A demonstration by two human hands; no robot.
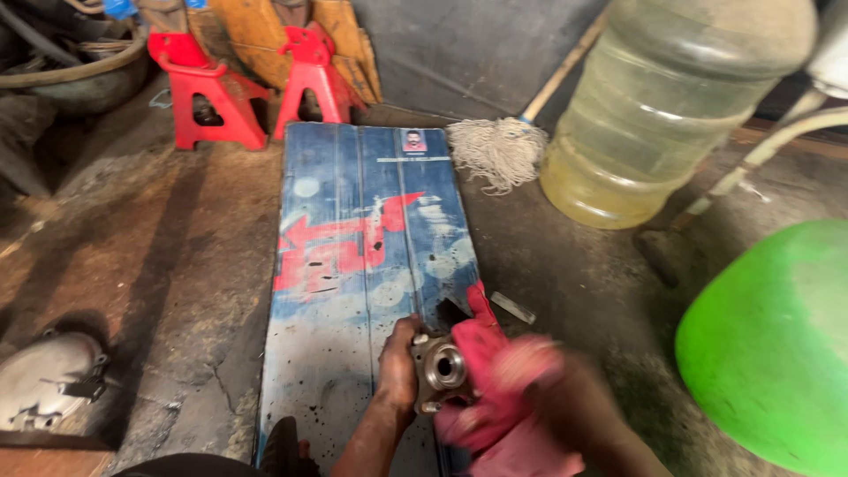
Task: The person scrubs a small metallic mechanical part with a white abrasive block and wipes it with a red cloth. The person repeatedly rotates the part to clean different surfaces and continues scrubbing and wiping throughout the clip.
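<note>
Over blue sheet (pixel 353 265), left hand (pixel 397 371) grips metal hub (pixel 439 369); right hand (pixel 565 397), holding red rag (pixel 495 389), should wipe bore firmly.

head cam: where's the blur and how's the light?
Head view: the right hand and its pink rag are smeared by motion blur; the left hand and the metal hub it holds stay fairly sharp. Green object at right is soft. Upper-left corner is dark; straight lines bow toward the edges.
</note>
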